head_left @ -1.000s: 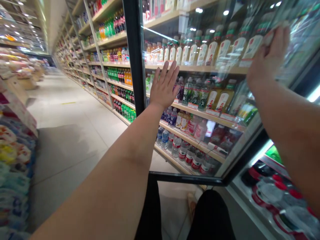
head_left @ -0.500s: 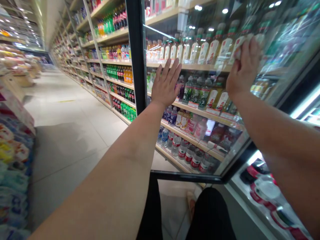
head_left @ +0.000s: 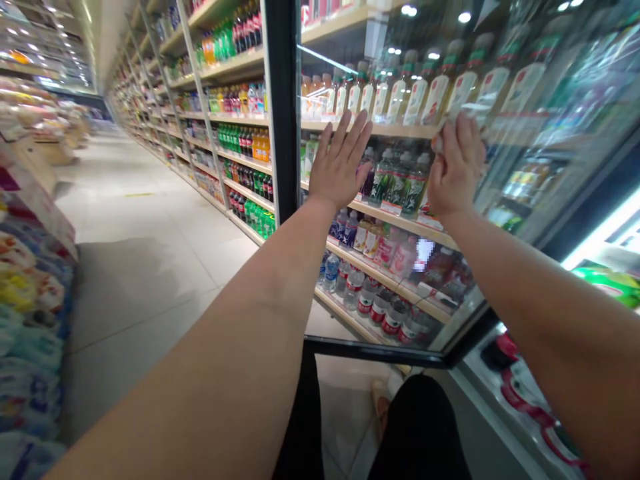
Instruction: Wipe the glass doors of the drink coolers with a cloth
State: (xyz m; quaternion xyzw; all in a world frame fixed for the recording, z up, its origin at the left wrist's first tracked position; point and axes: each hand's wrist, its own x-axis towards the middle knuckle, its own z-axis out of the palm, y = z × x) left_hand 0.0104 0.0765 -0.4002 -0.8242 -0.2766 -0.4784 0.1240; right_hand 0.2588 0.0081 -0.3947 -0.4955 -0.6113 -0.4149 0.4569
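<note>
A glass door (head_left: 400, 233) in a black frame stands open before me, with bottles showing through it. My left hand (head_left: 339, 163) lies flat against the glass near the door's left edge, fingers spread. Farther right, my right hand (head_left: 457, 163) presses on the same pane with its fingers together and bent. A small pale crumpled cloth (head_left: 438, 144) peeks out beside its thumb; most of it is hidden under the palm. Smears and light reflections show on the upper right of the pane.
Long drink shelves (head_left: 240, 120) run along the aisle behind the door. At the left, a stack of packaged goods (head_left: 30, 313) borders the tiled floor (head_left: 145, 267). More bottles (head_left: 525, 393) stand inside the cooler at my right. My legs are just below the door's bottom edge.
My right hand has slid down and left across the glass with the cloth. My left hand stays flat in nearly the same place. The view has shifted slightly.
</note>
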